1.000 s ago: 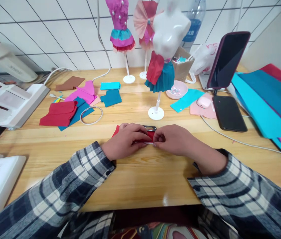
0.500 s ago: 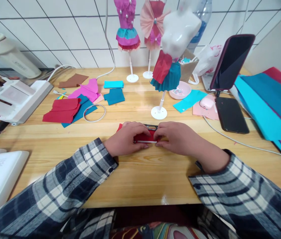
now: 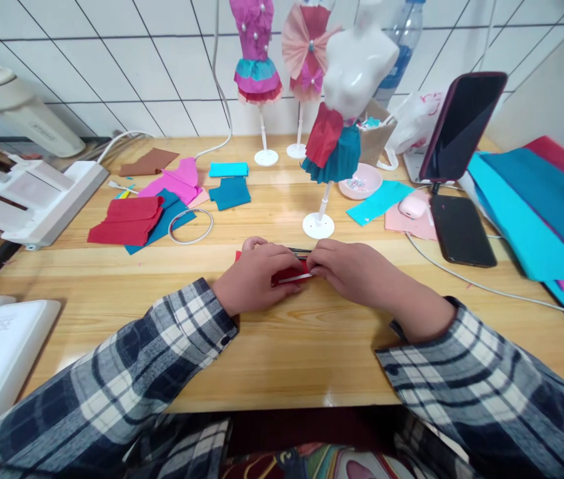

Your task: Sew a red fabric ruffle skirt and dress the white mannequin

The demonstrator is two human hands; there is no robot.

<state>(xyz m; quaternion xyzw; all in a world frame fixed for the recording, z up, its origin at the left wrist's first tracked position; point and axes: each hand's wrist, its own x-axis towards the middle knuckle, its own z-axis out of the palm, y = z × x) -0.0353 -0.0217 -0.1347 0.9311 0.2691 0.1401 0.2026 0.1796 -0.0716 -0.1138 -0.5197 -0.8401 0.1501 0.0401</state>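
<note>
Gleaming before white tiles (image 3: 137,66), a wooden table (image 3: 286,359)

Plaid sleeves (image 3: 127,372), dark cuff buttons (image 3: 225,340)

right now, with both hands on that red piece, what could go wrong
The white strip along the red piece could go crooked: it slants slightly between the left hand and right hand. The mannequin, on a slim stem just beyond them, might tip if nudged.
</note>
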